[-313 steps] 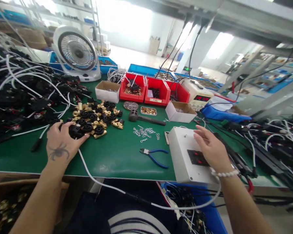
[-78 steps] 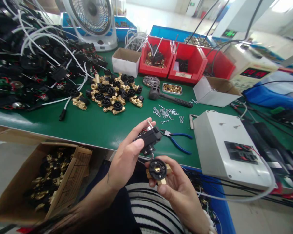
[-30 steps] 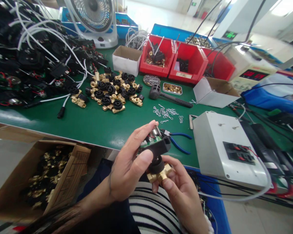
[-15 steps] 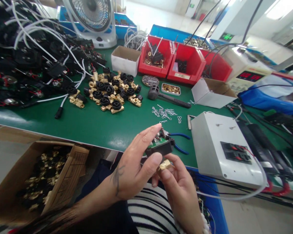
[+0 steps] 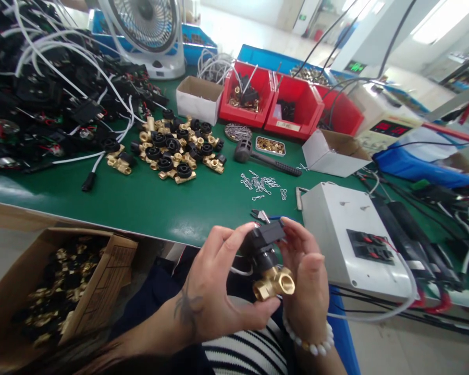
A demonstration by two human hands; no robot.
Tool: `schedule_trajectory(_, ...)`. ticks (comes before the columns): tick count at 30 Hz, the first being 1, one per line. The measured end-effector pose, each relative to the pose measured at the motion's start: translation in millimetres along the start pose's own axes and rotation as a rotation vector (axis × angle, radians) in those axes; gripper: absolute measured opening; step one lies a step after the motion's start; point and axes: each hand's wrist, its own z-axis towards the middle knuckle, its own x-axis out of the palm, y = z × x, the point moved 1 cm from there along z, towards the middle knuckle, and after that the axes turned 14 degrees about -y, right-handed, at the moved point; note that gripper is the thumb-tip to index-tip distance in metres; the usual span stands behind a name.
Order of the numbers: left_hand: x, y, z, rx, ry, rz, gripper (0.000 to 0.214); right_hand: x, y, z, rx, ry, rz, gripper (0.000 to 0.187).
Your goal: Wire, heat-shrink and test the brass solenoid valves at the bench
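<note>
Between my two hands, over my lap at the table's front edge, is a brass valve with a black housing [image 5: 271, 278]. Its two brass openings point down and toward me. My left hand [image 5: 222, 281] grips it from the left, with the thumb under the brass and the fingers at the black housing. My right hand [image 5: 307, 265] closes round the right side, fingertips on the housing's top corner. A white cable leaves the left side of the valve. Just behind lie pliers [image 5: 262, 214] with blue handles, partly hidden by the housing.
Loose cotter pins [image 5: 258, 182], a black mallet [image 5: 266, 159] and a heap of brass valves [image 5: 175, 146] lie on the green table [image 5: 152, 203]. Red bins [image 5: 293, 117] stand behind. A grey control box [image 5: 336, 234] is at right, a carton of valves [image 5: 119, 260] below left.
The valve has been turned over: its green circuit board faced up before, and now the black housing's closed side and brass openings show. My right hand has moved up to the housing.
</note>
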Motion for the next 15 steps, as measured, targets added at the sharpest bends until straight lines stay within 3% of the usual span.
schedule_trajectory(4, 11.1, -3.8, -8.6, 0.038, 0.018, -0.047, 0.089, 8.0, 8.3, 2.7, 0.116, -0.015, 0.043, 0.048)
schedule_trajectory(9, 19.0, -2.9, -7.7, 0.060, -0.065, -0.023, 0.085, 17.0, 6.0, 5.2, 0.104, -0.089, 0.004, 0.047)
schedule_trajectory(12, 15.3, 6.2, -0.5, -0.014, -0.046, -0.018, 0.077, 24.5, 2.8, 19.6, 0.034, -0.026, -0.123, 0.045)
schedule_trajectory(15, 7.0, 21.1, 9.2, -0.144, -0.007, 0.026, 0.067, 32.1, 4.9, 52.5, -0.178, 0.105, -0.383, 0.027)
